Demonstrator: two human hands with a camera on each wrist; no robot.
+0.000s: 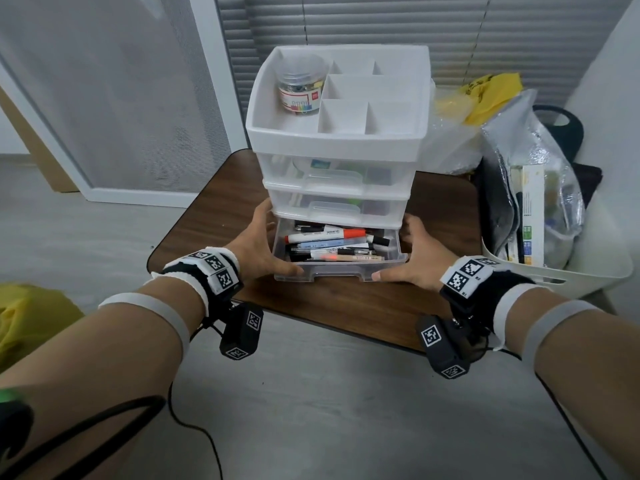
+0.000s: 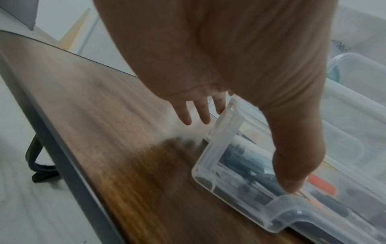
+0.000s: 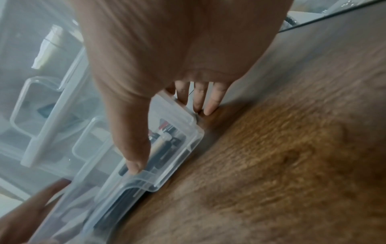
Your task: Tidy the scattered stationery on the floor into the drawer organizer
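A white drawer organizer (image 1: 337,140) stands on a low wooden table (image 1: 346,303). Its bottom drawer (image 1: 337,271) is pulled partly out and holds several pens and markers (image 1: 332,242). My left hand (image 1: 258,244) lies at the drawer's left corner, with straight fingers (image 2: 200,112) along the side wall (image 2: 219,140) and the thumb on the front rim. My right hand (image 1: 419,258) mirrors it at the right corner, with straight fingers (image 3: 211,100) beside the drawer (image 3: 188,132). A clear jar of clips (image 1: 303,86) sits in the top tray.
A white basket (image 1: 554,275) with a silver foil bag (image 1: 530,174) stands right of the table. A yellow bag (image 1: 485,95) lies behind it. Another yellow item (image 1: 31,317) is on the floor at left. A black cable (image 1: 194,427) trails across the grey floor.
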